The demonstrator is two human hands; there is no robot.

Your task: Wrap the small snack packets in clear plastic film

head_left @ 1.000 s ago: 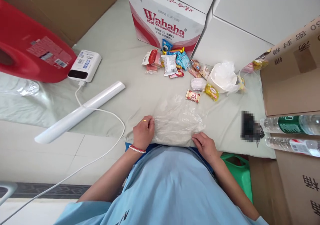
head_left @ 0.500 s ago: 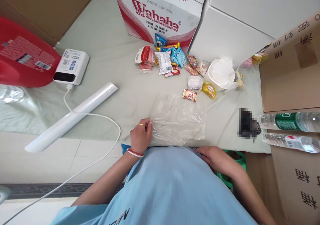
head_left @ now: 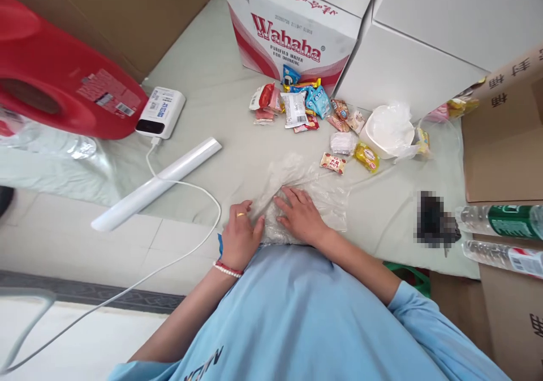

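A crumpled clear plastic bag [head_left: 326, 191] lies flat on the pale green cloth [head_left: 212, 104] close to my body. My left hand [head_left: 240, 235], with a gold ring and a bead bracelet, pinches the bag's left edge. My right hand [head_left: 299, 216] lies palm down on the bag, fingers spread and pointing left, almost touching the left hand. Beyond the bag lies a scatter of small snack packets [head_left: 297, 105], and a white bowl [head_left: 386, 132] lined with plastic.
A Wahaha water carton [head_left: 297, 36] stands at the back, white boxes [head_left: 424, 47] to its right. A red jug [head_left: 55, 76], a white power bank [head_left: 161, 112] with its cable and a white roll [head_left: 156, 183] lie left. Two water bottles [head_left: 500, 223] lie at the right.
My right hand has come up from the near edge by my body and now presses flat on the bag beside the left hand. The left hand stayed at the bag's left edge.
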